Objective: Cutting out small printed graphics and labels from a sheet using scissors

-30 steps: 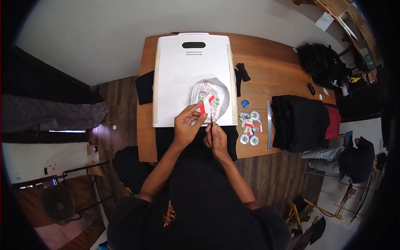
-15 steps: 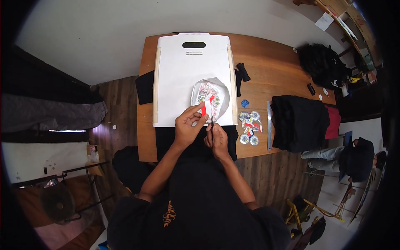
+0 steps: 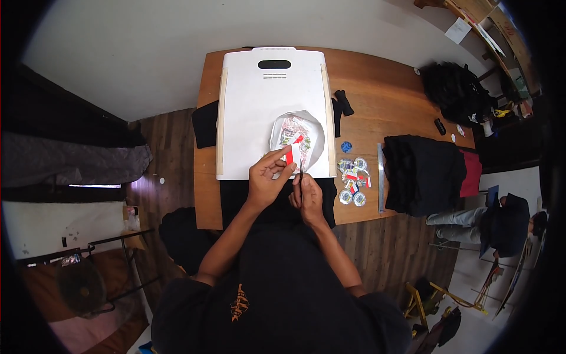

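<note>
Compared with a moment ago, your left hand (image 3: 268, 182) and the red-and-white piece (image 3: 290, 158) pinched in its fingertips have slid slightly rightward, just below the frame's centre, over the near part of the white bag (image 3: 318, 144). Your right hand (image 3: 309, 196), closed around a slim dark tool (image 3: 302, 172), has shifted only a touch, so the work seems to stay at the piece's right edge; you can't tell whether tool and piece touch.
</note>
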`<action>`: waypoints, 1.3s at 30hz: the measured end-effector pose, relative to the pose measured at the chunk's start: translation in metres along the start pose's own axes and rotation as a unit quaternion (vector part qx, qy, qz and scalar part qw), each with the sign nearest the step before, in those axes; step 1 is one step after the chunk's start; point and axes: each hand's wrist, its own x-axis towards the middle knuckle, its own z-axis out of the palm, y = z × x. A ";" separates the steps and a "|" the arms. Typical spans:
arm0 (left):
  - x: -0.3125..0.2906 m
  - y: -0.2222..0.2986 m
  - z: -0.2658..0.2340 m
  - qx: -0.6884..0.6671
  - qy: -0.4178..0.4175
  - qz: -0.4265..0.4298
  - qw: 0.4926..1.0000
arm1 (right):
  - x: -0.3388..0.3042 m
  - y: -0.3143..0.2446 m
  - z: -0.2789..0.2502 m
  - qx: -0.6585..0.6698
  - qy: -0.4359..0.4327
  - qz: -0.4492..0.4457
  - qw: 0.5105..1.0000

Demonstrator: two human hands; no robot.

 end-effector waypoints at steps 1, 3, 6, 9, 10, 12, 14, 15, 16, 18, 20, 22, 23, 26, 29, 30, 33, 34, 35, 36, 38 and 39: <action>0.000 -0.001 0.000 -0.001 -0.003 -0.003 1.000 | 0.000 0.000 0.000 0.001 0.002 0.000 1.000; 0.000 0.001 0.000 -0.001 -0.002 -0.006 1.000 | 0.000 -0.002 0.001 0.001 0.003 0.003 1.000; 0.000 0.001 0.001 -0.002 -0.002 -0.006 1.000 | -0.001 0.000 0.000 0.001 0.005 0.003 1.000; -0.001 -0.007 -0.003 0.000 -0.002 -0.006 1.000 | -0.001 0.000 0.001 0.002 0.002 -0.001 1.000; -0.001 -0.010 -0.004 0.003 -0.003 -0.009 1.000 | -0.001 0.000 0.001 0.003 -0.001 -0.002 1.000; -0.001 -0.011 -0.005 0.000 -0.004 -0.010 1.000 | -0.001 -0.001 0.001 0.002 -0.001 -0.002 1.000; -0.001 -0.011 -0.005 -0.002 -0.005 -0.012 1.000 | -0.001 -0.001 0.001 0.002 -0.001 -0.003 1.000; -0.002 -0.010 -0.004 -0.002 -0.008 -0.009 1.000 | -0.001 -0.002 0.001 0.002 0.001 0.000 1.000; -0.002 -0.010 -0.004 -0.003 -0.011 -0.005 1.000 | -0.001 -0.003 0.001 0.002 0.003 0.003 1.000; -0.003 -0.010 -0.004 -0.003 -0.015 -0.007 1.000 | -0.001 -0.003 0.001 0.003 0.004 0.000 1.000; -0.003 -0.012 -0.005 -0.004 -0.019 -0.009 1.000 | -0.001 -0.002 0.001 0.003 0.004 -0.001 1.000; -0.004 -0.013 -0.004 -0.006 -0.020 -0.004 1.000 | -0.001 -0.002 0.000 0.005 0.008 0.000 1.000; -0.004 -0.012 -0.004 -0.006 -0.020 -0.004 1.000 | -0.001 -0.001 0.000 0.005 0.009 0.000 1.000; -0.005 -0.011 -0.004 -0.004 -0.016 -0.005 1.000 | -0.002 0.000 -0.001 0.006 0.009 -0.002 1.000; -0.005 -0.013 -0.004 -0.006 -0.016 -0.001 1.000 | -0.002 -0.002 0.000 0.006 0.012 -0.004 1.000; -0.005 -0.013 -0.004 -0.008 -0.017 0.000 1.000 | -0.002 -0.003 0.001 0.006 0.011 0.002 1.000; -0.005 -0.012 -0.004 -0.010 -0.019 0.000 1.000 | -0.002 -0.003 0.001 0.008 0.010 0.007 1.000; -0.005 -0.012 -0.004 -0.011 -0.020 -0.002 1.000 | -0.002 -0.003 0.001 0.009 0.010 0.005 1.000; -0.005 -0.012 -0.004 -0.011 -0.020 -0.002 1.000 | -0.002 -0.004 0.001 0.009 0.010 0.005 1.000; -0.006 -0.013 -0.004 -0.012 -0.023 -0.001 1.000 | -0.002 -0.004 0.001 0.009 0.012 0.004 1.000; -0.006 -0.013 -0.004 -0.014 -0.025 0.000 1.000 | -0.001 -0.004 0.001 0.009 0.013 0.003 1.000; -0.007 -0.012 -0.003 -0.016 -0.028 0.002 0.999 | -0.001 -0.004 0.000 0.004 0.016 0.001 1.000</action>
